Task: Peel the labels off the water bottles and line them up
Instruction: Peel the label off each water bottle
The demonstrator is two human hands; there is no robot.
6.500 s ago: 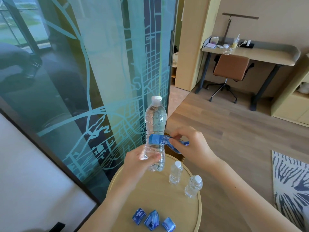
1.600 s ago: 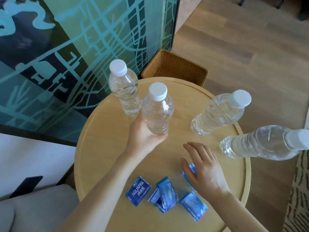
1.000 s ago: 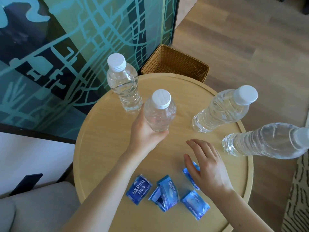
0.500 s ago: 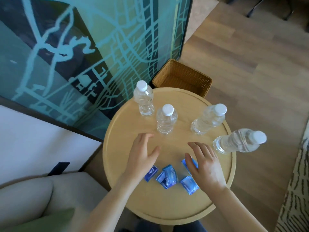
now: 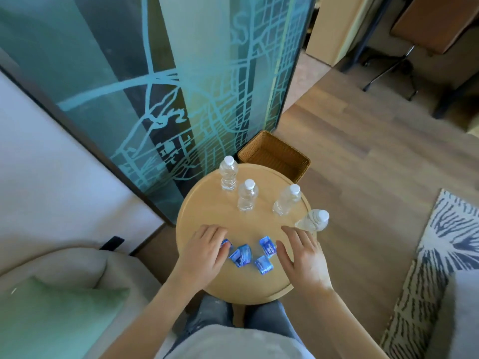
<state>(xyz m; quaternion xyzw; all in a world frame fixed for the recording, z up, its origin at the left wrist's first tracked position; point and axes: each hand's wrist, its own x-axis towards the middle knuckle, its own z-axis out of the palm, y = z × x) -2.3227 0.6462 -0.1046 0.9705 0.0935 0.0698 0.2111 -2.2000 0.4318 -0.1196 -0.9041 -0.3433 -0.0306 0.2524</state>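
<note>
Several clear, label-free water bottles with white caps stand in a curved row across the far half of the round wooden table (image 5: 259,297): one at the back (image 5: 228,176), one (image 5: 247,196), one (image 5: 286,200) and one at the right rim (image 5: 312,221). Several crumpled blue labels lie near the front, among them one (image 5: 241,255), one (image 5: 267,248) and one (image 5: 263,265). My left hand (image 5: 204,252) rests flat, its fingertips over another blue label (image 5: 226,245). My right hand (image 5: 302,255) lies open with fingers spread, just right of the labels, holding nothing.
A wicker basket (image 5: 274,156) stands on the floor behind the table. A teal glass panel (image 5: 194,86) rises to the left. A sofa with a green cushion (image 5: 51,314) sits near left, and a patterned rug (image 5: 440,255) lies to the right.
My left hand let go of the second bottle and came down onto the labels. My right hand slid right, off a label. The view pulled back and up.
</note>
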